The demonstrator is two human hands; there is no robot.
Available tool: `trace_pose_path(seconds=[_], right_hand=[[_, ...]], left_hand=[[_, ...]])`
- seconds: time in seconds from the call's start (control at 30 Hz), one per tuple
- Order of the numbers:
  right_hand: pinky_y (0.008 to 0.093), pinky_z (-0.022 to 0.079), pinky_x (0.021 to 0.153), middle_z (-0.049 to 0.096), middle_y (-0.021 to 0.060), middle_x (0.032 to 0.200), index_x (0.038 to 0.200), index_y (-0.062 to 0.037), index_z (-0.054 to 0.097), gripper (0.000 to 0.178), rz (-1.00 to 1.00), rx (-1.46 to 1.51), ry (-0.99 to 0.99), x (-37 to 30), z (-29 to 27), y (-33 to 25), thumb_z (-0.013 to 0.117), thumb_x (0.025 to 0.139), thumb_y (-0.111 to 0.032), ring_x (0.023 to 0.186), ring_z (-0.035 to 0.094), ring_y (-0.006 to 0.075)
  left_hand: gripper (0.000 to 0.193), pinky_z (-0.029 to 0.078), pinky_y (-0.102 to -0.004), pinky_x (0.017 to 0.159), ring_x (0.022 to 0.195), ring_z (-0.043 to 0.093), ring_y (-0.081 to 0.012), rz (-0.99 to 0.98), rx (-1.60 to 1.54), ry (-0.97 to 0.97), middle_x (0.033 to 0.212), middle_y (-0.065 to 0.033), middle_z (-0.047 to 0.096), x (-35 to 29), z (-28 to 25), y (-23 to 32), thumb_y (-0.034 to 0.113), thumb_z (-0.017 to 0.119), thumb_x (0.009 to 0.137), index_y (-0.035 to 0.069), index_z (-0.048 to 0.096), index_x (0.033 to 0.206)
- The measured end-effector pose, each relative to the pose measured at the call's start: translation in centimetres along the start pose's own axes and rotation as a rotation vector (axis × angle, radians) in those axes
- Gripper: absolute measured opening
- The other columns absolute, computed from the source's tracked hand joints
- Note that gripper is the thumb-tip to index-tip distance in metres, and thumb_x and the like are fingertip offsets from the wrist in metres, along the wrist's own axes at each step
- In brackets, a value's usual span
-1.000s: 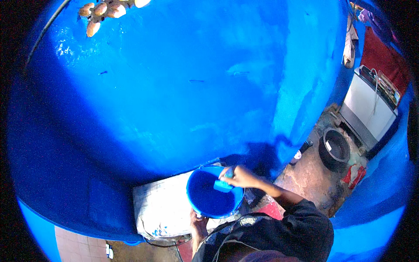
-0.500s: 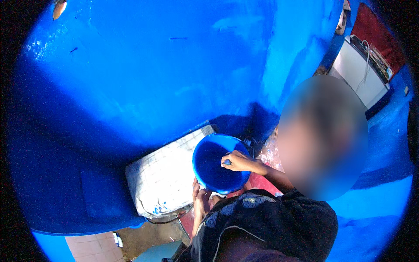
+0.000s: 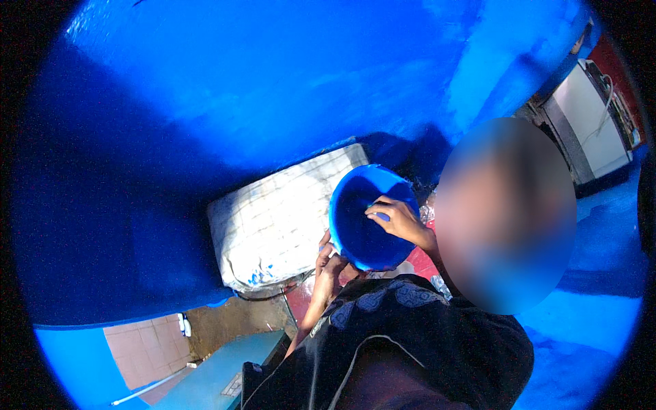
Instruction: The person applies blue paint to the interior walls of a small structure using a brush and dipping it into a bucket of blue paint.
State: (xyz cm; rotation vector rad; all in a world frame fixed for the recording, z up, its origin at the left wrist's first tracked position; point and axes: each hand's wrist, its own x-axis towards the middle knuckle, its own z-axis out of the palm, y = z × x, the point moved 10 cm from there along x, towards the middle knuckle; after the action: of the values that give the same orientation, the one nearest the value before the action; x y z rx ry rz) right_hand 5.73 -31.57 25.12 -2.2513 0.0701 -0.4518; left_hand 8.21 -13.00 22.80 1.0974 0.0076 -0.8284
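A round blue bucket [image 3: 338, 232], dark blue inside, stands open side up in front of my body. My left hand [image 3: 331, 265] grips its near left side, fingers at the outer wall just under the rim. Over the bucket's opening, my right hand [image 3: 395, 217] is closed, with the thumb and fingers pinched together. A small bluish-green bit shows at those fingertips; whatever they hold is too small to name. The bottom of the bucket and anything deeper in it lie in shadow.
Left of the bucket is a white block-like surface [image 3: 280, 212] with faint grid lines and blue smears. A blue wall [image 3: 273, 82] rises behind it. A white appliance [image 3: 591, 123] stands at upper right. Lower left shows pinkish tiles [image 3: 147, 348] and a teal panel [image 3: 225, 372]. A blurred patch hides the right.
The view has shifted, so the bucket and both hands appear higher and farther right. My right hand has turned over the bucket's opening. My left hand keeps its grip on the bucket.
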Motion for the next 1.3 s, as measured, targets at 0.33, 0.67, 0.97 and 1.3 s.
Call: trace_pose_path(seconds=[0.33,0.67,0.97,1.3], right_hand=[[0.0324,0.051,0.068,0.069,0.0142,0.084,0.085,-0.0003,0.067,0.013,0.326,0.086,-0.163,-1.9,2.0,-1.6,0.064,0.086,-0.013,0.078,0.069,0.0255],[0.0351,0.05,0.074,0.064,0.0122,0.091,0.09,-0.0042,0.067,0.009,-0.011,0.08,-0.141,1.6,4.0,-9.5,0.067,0.081,-0.006,0.086,0.064,0.0285],[0.0265,0.054,0.069,0.067,0.0093,0.091,0.095,0.0021,0.064,0.011,0.389,0.415,0.087,2.6,-0.2,-3.6,0.061,0.089,-0.006,0.077,0.066,0.015],[0.0272,0.057,0.061,0.066,0.0106,0.084,0.096,0.0032,0.062,0.015,0.457,0.453,0.162,1.8,-0.3,-0.6,0.06,0.091,-0.011,0.068,0.067,0.0178]], left_hand=[[0.075,0.036,-0.0404,0.105,0.123,0.044,-0.029,-0.033,-0.148,0.029,0.135,-0.012,0.041,-0.5,-2.4,0.6,0.008,0.046,0.066,0.006,0.035,0.14],[0.073,0.034,-0.0387,0.105,0.123,0.044,-0.0269,0.008,-0.255,0.104,0.138,-0.0088,0.04,-2.1,-6.4,2.2,0.006,0.046,0.063,0.004,0.04,0.136],[0.067,0.034,-0.0383,0.104,0.125,0.041,-0.0248,0.105,-0.23,0.129,0.139,-0.0063,0.038,-1.9,-10.9,2.3,0.009,0.048,0.063,0.004,0.044,0.13],[0.028,0.039,-0.0312,0.088,0.105,0.049,-0.0174,0.176,-0.194,0.171,0.14,-0.003,0.035,-1.7,-12.3,3.2,0.002,0.046,0.067,0.005,0.049,0.095]])
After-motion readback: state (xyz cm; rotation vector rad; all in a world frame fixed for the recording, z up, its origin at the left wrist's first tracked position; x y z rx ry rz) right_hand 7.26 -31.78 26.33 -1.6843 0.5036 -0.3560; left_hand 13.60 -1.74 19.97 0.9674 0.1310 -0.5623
